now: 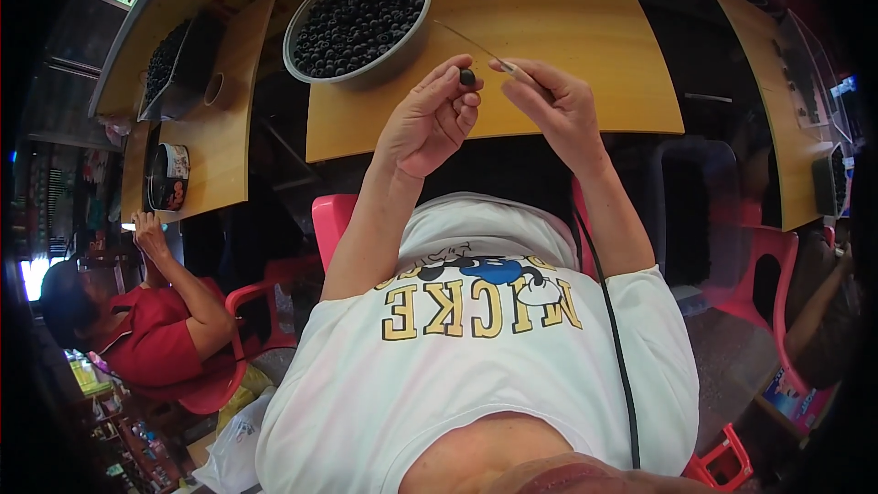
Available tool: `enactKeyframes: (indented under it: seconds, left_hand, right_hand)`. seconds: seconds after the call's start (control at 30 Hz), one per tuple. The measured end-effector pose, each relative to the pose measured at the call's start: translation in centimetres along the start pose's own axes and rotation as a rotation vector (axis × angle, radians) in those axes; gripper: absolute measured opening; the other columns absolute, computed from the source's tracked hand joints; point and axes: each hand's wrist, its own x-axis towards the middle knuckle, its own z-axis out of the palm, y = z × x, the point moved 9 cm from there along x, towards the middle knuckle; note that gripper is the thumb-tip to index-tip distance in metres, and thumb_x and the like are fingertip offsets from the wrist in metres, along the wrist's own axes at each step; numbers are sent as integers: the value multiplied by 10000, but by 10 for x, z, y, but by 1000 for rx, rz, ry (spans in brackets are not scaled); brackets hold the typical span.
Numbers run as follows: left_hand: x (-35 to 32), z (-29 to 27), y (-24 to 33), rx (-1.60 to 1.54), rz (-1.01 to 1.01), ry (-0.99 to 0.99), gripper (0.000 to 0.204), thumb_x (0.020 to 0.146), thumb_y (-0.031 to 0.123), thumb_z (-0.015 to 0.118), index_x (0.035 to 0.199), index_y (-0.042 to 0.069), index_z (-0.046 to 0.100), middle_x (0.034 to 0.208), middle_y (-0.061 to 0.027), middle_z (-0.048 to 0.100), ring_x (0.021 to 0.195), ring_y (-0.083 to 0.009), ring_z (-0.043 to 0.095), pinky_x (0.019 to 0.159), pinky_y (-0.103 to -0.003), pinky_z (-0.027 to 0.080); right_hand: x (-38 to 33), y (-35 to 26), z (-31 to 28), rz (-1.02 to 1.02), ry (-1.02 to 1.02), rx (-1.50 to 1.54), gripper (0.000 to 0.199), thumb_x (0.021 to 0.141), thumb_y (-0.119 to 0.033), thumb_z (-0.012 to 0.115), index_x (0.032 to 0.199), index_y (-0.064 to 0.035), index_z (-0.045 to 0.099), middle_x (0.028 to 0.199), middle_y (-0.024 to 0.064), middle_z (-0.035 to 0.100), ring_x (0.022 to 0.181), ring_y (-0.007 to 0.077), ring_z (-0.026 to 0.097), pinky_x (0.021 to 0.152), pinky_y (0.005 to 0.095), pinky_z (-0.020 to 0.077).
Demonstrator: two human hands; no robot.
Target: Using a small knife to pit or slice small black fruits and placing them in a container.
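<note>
Left hand (428, 123) raised over table (585, 46) edge, fingers curled, thumb and forefinger pinching bead (467, 78). Right hand (553, 102) just beside, fingertips pressed together on needle (476, 44); needle's long axis slants up-left toward bowl (306, 9). Bowl full of dark beads.

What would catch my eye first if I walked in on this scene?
Probably the big metal bowl heaped with small dark beads, at the far left of the wooden table. Then the left hand pinching one dark bead, facing a thin needle in the right hand.
</note>
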Motion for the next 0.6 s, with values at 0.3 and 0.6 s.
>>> enactKeyframes:
  seconds: [0.3, 0.6]
  left_hand:
    - [-1, 2, -14, 63, 84, 30, 159, 935, 122, 577, 1060, 29, 605, 892, -49, 635, 771, -109, 601, 696, -227, 517]
    - [-5, 0, -18, -56, 71, 137, 193, 899, 84, 615, 1078, 24, 574, 928, -53, 640, 834, -127, 634, 738, -232, 549]
  right_hand:
    - [-8, -32, 8, -389, 95, -411, 259, 743, -1, 749, 994, -33, 695, 738, 49, 619, 638, 109, 569, 576, 218, 451]
    - [-16, -45, 11, -579, 117, -600, 257, 697, 31, 740, 934, -60, 702, 684, 52, 594, 575, 145, 567, 506, 244, 430]
